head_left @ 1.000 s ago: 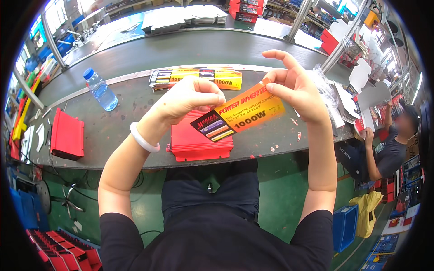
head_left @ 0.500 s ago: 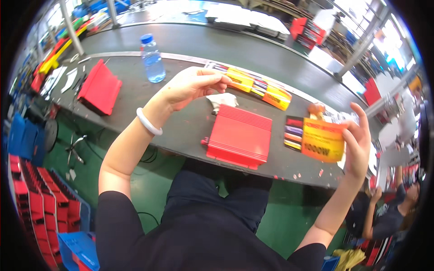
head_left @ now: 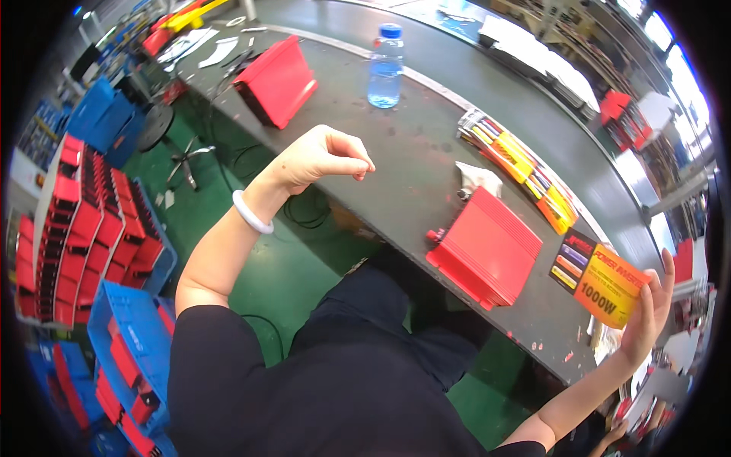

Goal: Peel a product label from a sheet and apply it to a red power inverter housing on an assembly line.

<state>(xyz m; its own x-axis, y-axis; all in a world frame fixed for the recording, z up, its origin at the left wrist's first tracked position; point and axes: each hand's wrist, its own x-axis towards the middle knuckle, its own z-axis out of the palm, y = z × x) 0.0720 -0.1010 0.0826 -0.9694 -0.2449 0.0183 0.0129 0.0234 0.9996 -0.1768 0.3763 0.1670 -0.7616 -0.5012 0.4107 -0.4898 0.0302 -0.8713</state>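
My right hand (head_left: 647,314) pinches the edge of a yellow, orange and black printed label (head_left: 604,288), held up over the right side of the workbench. My left hand (head_left: 324,158) is closed in a pinch near the bench's front edge, with a white band on its wrist. Whatever lies between those fingertips, if anything, is too small to make out. Between the hands, a red ribbed metal box (head_left: 493,245) rests on the bench close to the front edge. Behind it lies a row of similar labels (head_left: 518,164), with a crumpled white piece (head_left: 478,178) beside the box.
A blue-capped water bottle (head_left: 386,72) stands upright on the dark workbench (head_left: 346,87). Another red box (head_left: 280,81) sits at the left. Stacked red housings (head_left: 91,236) and a blue crate (head_left: 141,331) are on the floor at left, near a stool (head_left: 183,156).
The view has turned left, so the bench things appear farther right. The right hand still holds the label; the left hand, still pinched, is now farther from the row of labels.
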